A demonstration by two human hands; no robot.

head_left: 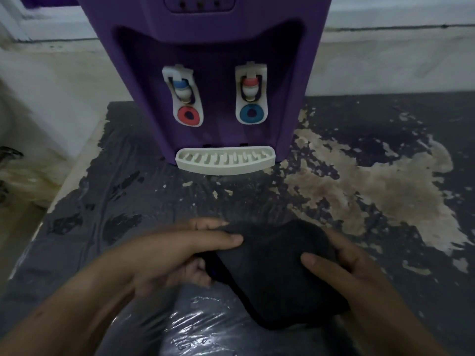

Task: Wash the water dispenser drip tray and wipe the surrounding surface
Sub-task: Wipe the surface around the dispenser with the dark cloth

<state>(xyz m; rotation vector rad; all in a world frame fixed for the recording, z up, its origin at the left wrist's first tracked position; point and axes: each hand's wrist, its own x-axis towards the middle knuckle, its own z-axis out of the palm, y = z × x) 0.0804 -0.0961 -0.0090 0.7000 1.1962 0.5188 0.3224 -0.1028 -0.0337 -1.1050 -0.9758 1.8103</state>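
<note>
A purple water dispenser (205, 60) stands at the back of a dark table (359, 124). Its cream slotted drip tray (225, 160) sits in place at the foot of the dispenser, below the two taps. Near the front edge I hold a dark folded cloth (272, 268) with both hands. My left hand (174, 255) grips the cloth's left side, thumb on top. My right hand (344, 263) grips its right side, thumb pressed on the cloth. The cloth hangs just above the table surface.
The table's dark covering is peeled away in pale patches (372, 186) to the right of the dispenser. Shiny plastic film (195, 327) lies at the front. A pale wall and ledge (51, 80) lie off the table's left edge.
</note>
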